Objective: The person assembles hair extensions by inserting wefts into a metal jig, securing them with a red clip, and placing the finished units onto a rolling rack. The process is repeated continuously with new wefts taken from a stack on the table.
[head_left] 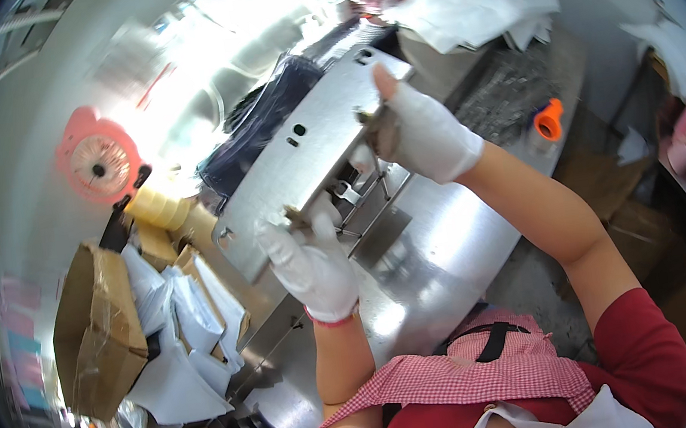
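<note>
A brushed-metal machine panel (313, 153) with dark slots runs slantwise in front of me, with a row of white rollers and a thin metal frame (364, 211) under its near edge. My left hand (311, 270), in a white glove, reaches to the panel's lower left part. Its fingers curl at a small brownish piece on the edge. My right hand (432, 133), gloved in white with a bare thumb, is at the panel's right part. That thumb points up along the metal while the other fingers bend at the edge. What either hand grips is hidden.
A steel worktop (434, 245) lies below the machine. To the left are a pink fan (99, 155), yellow tape rolls (158, 205) and an opened cardboard box (99, 333) beside white sheets. An orange tape roll (549, 119) sits at the right, with white bags (480, 1) behind.
</note>
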The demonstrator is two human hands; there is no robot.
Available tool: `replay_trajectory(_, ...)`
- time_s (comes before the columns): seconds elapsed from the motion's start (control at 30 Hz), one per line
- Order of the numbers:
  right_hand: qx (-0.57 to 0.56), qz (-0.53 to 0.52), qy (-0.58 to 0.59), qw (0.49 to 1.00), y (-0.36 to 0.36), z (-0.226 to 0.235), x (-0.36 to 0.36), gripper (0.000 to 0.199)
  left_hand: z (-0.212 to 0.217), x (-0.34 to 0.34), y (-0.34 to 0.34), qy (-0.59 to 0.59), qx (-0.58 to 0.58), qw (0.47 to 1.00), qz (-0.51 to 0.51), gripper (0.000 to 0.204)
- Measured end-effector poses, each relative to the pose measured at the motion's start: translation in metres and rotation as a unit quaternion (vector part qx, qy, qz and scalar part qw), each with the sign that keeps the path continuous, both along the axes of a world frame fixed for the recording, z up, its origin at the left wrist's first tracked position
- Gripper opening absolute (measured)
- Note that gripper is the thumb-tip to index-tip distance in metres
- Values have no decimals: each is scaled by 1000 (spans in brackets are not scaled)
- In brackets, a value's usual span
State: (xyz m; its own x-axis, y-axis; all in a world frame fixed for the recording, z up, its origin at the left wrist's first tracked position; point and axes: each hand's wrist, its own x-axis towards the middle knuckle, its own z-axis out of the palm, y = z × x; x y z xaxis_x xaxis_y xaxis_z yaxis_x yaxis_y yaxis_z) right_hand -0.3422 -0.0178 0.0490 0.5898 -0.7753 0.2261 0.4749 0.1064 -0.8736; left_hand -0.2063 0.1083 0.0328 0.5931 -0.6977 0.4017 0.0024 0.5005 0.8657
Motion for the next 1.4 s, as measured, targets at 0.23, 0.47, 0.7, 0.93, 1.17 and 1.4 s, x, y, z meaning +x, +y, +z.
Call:
replay_trajectory(0.23,29,95,-8,995,-44,5,75,36,-99,-8,-13,-81,161,929,323,107)
replay_trajectory(0.47,3,183,49,982,16,35,65,46,-110,17,-62,-293,87,822,480,130)
replay_trajectory(0.7,-8,235,-13,972,-29,19,82,55,-103,21,-75,-291,137,827,462,116)
replay_trajectory(0.93,51,300,75,950,-72,-44,6,70,-66,114,-53,-462,163,850,193,106)
replay_trajectory(1.17,267,129,264,918,-101,-152,-25,33,-44,154,-76,-586,280,760,22,100)
replay_trajectory(1.4,64,-95,363,925,-147,-153,-51,21,-51,174,-66,-597,284,750,21,96)
